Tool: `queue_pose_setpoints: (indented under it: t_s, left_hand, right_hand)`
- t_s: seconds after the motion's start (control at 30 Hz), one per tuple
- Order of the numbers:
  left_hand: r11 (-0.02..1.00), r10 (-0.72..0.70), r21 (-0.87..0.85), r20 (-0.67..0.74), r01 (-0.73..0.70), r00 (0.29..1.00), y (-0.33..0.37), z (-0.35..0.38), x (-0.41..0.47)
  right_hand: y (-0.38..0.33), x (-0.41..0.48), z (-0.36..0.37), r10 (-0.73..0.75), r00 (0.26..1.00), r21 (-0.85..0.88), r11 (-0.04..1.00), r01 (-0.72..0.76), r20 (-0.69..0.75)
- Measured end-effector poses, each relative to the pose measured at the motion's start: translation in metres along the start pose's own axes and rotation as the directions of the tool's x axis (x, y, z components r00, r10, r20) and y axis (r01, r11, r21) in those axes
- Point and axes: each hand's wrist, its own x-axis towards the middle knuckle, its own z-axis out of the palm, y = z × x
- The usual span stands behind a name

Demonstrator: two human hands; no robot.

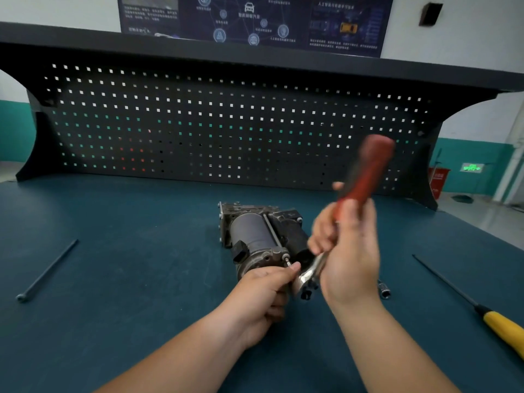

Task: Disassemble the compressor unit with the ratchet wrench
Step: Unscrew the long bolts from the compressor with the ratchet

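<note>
The grey and black compressor unit (pixel 255 231) lies on the dark blue bench top (pixel 127 228), its near end toward me. A long bolt runs along its top, its head at the near end. My left hand (pixel 265 296) grips the near end of the unit, thumb next to the bolt head. My right hand (pixel 347 251) holds the ratchet wrench (pixel 363 177) by its red handle, which is blurred and points up and away. The wrench's metal head sits low, just right of my left thumb, by the unit's near end.
A long dark bolt (pixel 48 269) lies on the bench at left. A yellow-handled screwdriver (pixel 482 310) lies at right, shaft pointing away. A small socket (pixel 384 290) rests right of my right wrist. A black pegboard (pixel 226 123) rises behind the bench.
</note>
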Motion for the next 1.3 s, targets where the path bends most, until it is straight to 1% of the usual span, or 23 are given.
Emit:
queue_pose_setpoints:
  t_s: [0.03, 0.1, 0.13, 0.17, 0.23, 0.3, 0.37, 0.43, 0.47, 0.53, 0.63, 0.7, 0.73, 0.8, 0.83, 0.9, 0.93, 1.0, 1.07, 1.1, 1.17, 1.23, 1.3]
  left_hand:
    - [1.0, -0.001, -0.028, 0.0, 0.001, 1.0, 0.0, 0.002, 0.0]
    - [0.998, 0.006, -0.061, -0.006, -0.006, 1.0, 0.0, 0.005, 0.0]
    - [0.998, 0.012, -0.067, -0.012, -0.013, 1.0, 0.0, 0.005, 0.0]
    - [0.998, 0.015, -0.063, -0.018, -0.016, 1.0, -0.001, 0.005, 0.0]
    - [0.999, 0.01, -0.032, -0.03, -0.011, 1.0, -0.002, 0.004, -0.001]
    - [1.0, 0.02, 0.022, -0.048, -0.019, 0.999, -0.003, 0.002, -0.001]
    - [0.996, 0.03, 0.088, -0.065, -0.024, 0.997, -0.004, -0.001, 0.0]
    - [0.991, 0.032, 0.13, -0.068, -0.023, 0.997, -0.006, -0.004, 0.001]
    - [0.989, 0.035, 0.148, -0.063, -0.025, 0.997, -0.007, -0.004, 0.001]
    - [0.985, 0.044, 0.168, -0.054, -0.034, 0.998, -0.006, -0.003, 0.0]
    - [0.996, 0.03, 0.086, -0.059, -0.025, 0.998, -0.006, -0.002, 0.0]
    - [1.0, 0.006, -0.008, -0.052, -0.007, 0.999, -0.003, -0.001, 0.0]
    - [0.999, 0.0, -0.049, -0.043, -0.003, 0.999, -0.001, 0.001, 0.0]
    - [0.995, 0.006, -0.098, -0.03, -0.009, 1.0, -0.001, 0.003, 0.001]
    - [0.995, 0.019, -0.102, -0.027, -0.022, 0.999, -0.003, 0.003, 0.002]
    - [0.996, 0.03, -0.08, -0.03, -0.033, 0.999, -0.005, 0.004, 0.003]
    - [0.997, 0.029, -0.065, -0.035, -0.032, 0.999, -0.006, 0.004, 0.002]
    - [0.999, 0.025, -0.032, -0.035, -0.026, 0.999, -0.01, 0.0, 0.005]
    - [0.999, 0.032, 0.025, -0.011, -0.031, 0.999, -0.011, -0.004, 0.005]
    - [0.998, 0.03, 0.05, 0.014, -0.03, 0.999, -0.013, -0.007, 0.009]
    - [0.996, 0.048, 0.074, 0.035, -0.051, 0.998, -0.014, -0.007, 0.009]
    - [0.993, 0.102, 0.062, 0.041, -0.105, 0.994, -0.015, -0.007, 0.008]
    - [0.993, 0.116, -0.003, 0.032, -0.116, 0.993, -0.015, -0.008, 0.008]
  right_hand:
    - [0.0, 0.006, -0.005, 0.08, 0.976, 0.103, 0.993, -0.06, -0.204]
    - [-0.001, 0.016, -0.013, 0.31, 0.824, 0.324, 0.932, -0.164, -0.475]
    - [0.0, 0.019, -0.017, 0.392, 0.755, 0.389, 0.9, -0.197, -0.526]
    - [0.0, 0.02, -0.017, 0.428, 0.724, 0.409, 0.886, -0.219, -0.541]
    - [0.001, 0.019, -0.012, 0.346, 0.783, 0.315, 0.927, -0.201, -0.517]
    - [0.0, 0.012, -0.005, 0.141, 0.916, 0.175, 0.981, -0.079, -0.376]
    - [-0.001, 0.003, 0.004, 0.016, 0.999, 0.121, 0.993, -0.011, -0.045]
    - [-0.001, -0.005, 0.008, 0.018, 0.951, 0.019, 0.999, -0.025, 0.309]
    - [0.0, -0.009, 0.009, 0.032, 0.906, -0.063, 0.998, -0.006, 0.421]
    - [0.004, -0.014, 0.009, 0.025, 0.858, -0.173, 0.982, 0.074, 0.513]
    - [0.005, -0.017, 0.015, -0.006, 0.936, -0.113, 0.992, 0.049, 0.352]
    - [0.004, -0.014, 0.014, -0.027, 0.997, 0.047, 0.999, 0.024, 0.066]
    - [0.003, -0.009, 0.012, 0.004, 0.994, 0.136, 0.991, 0.011, -0.11]
    - [-0.001, 0.002, 0.004, 0.17, 0.902, 0.314, 0.949, -0.041, -0.397]
    - [-0.002, 0.008, -0.001, 0.266, 0.838, 0.384, 0.921, -0.073, -0.477]
    - [-0.003, 0.014, -0.008, 0.363, 0.768, 0.427, 0.895, -0.13, -0.528]
    - [-0.002, 0.015, -0.008, 0.344, 0.782, 0.385, 0.911, -0.146, -0.519]
    - [0.001, 0.011, -0.006, 0.194, 0.884, 0.235, 0.967, -0.099, -0.425]
    - [0.002, 0.004, 0.0, 0.021, 0.984, 0.065, 0.998, -0.01, -0.177]
    - [0.002, 0.0, 0.003, -0.039, 0.999, -0.019, 0.999, 0.039, -0.008]
    - [0.005, -0.007, 0.005, -0.111, 0.946, -0.218, 0.959, 0.183, 0.303]
    - [0.009, -0.013, 0.009, -0.115, 0.817, -0.394, 0.832, 0.39, 0.566]
    - [0.016, -0.016, 0.011, -0.093, 0.704, -0.416, 0.749, 0.515, 0.704]
